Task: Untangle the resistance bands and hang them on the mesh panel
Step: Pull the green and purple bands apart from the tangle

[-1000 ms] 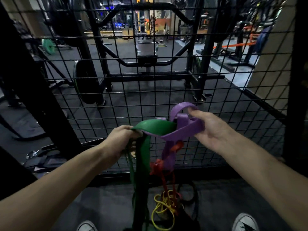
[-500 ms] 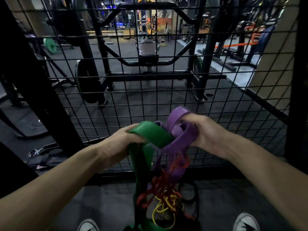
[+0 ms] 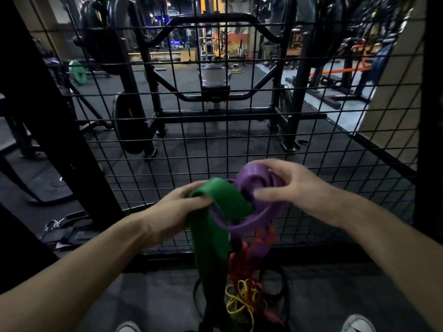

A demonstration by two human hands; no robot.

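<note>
Resistance bands are held as one tangled bunch in front of the mesh panel (image 3: pixel 239 144), none yet hung on it. At the left, the left hand (image 3: pixel 172 212) is clenched around the top fold of the green band (image 3: pixel 215 224), whose long axis runs straight down toward the floor. In the middle, the purple band (image 3: pixel 254 202) is looped through the green one; below it, the red band (image 3: pixel 242 262) and yellow band (image 3: pixel 239 300) hang knotted together. At the right, the right hand (image 3: pixel 294 188) is pinching the purple coil, although motion blur makes the exact grasp uncertain. If the purple loop is pulled sideways now, the knot below could probably be tightened, because the thin bands are wound together.
</note>
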